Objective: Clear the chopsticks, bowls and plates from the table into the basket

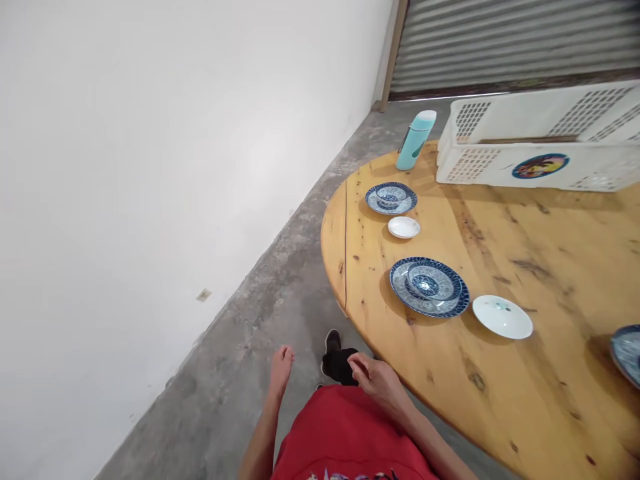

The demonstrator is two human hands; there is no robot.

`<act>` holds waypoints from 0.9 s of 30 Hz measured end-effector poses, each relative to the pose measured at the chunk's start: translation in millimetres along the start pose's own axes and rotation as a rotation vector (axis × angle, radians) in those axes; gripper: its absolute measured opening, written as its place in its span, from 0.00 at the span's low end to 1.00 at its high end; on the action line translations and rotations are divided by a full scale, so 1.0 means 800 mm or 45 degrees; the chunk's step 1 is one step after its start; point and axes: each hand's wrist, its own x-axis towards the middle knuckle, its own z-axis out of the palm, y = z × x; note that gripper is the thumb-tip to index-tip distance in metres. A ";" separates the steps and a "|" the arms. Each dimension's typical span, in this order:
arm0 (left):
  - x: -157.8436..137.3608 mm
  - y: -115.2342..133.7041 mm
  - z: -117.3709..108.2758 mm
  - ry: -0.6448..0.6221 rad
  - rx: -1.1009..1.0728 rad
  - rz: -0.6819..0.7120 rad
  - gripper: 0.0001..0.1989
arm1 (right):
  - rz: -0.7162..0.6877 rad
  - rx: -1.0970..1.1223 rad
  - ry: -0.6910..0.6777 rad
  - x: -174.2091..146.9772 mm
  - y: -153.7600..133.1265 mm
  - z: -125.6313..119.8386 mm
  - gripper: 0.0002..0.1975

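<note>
My left hand (283,365) hangs over the grey floor to the left of my body, its fingers curled in and nothing showing in them. Close to the table's near edge is my right hand (374,377), its fingers also curled, with nothing visible in it. Both hands are apart from the dishes. Nearest to the right hand on the round wooden table (440,373) is a blue-and-white plate (400,293) with a see-through bowl (434,280) on it. Beside that plate sits a white dish (503,317).
Farther back stand another blue-and-white plate (371,200) with a bowl, a small white dish (404,227), a light-blue bottle (416,141) and a white plastic crate (485,167). Another patterned plate (627,353) is cut off at right. A white wall (150,167) runs along the left.
</note>
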 end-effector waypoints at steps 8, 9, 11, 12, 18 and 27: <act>0.095 0.151 -0.018 -0.123 -0.020 0.387 0.18 | 0.063 0.172 0.077 0.121 -0.010 -0.010 0.22; 0.104 0.164 -0.024 -0.138 -0.004 0.407 0.18 | 0.074 0.195 0.106 0.138 -0.012 -0.014 0.22; 0.121 0.189 -0.034 -0.158 0.024 0.436 0.18 | 0.099 0.237 0.166 0.167 -0.017 -0.026 0.23; 0.130 0.201 -0.037 -0.157 0.031 0.441 0.18 | 0.115 0.252 0.192 0.180 -0.019 -0.033 0.24; 0.170 0.282 -0.020 -0.208 -0.045 0.478 0.16 | 0.197 0.249 0.358 0.220 -0.027 -0.087 0.24; 0.257 0.501 0.046 -0.460 -0.019 0.822 0.12 | 0.416 0.543 0.658 0.241 -0.024 -0.125 0.25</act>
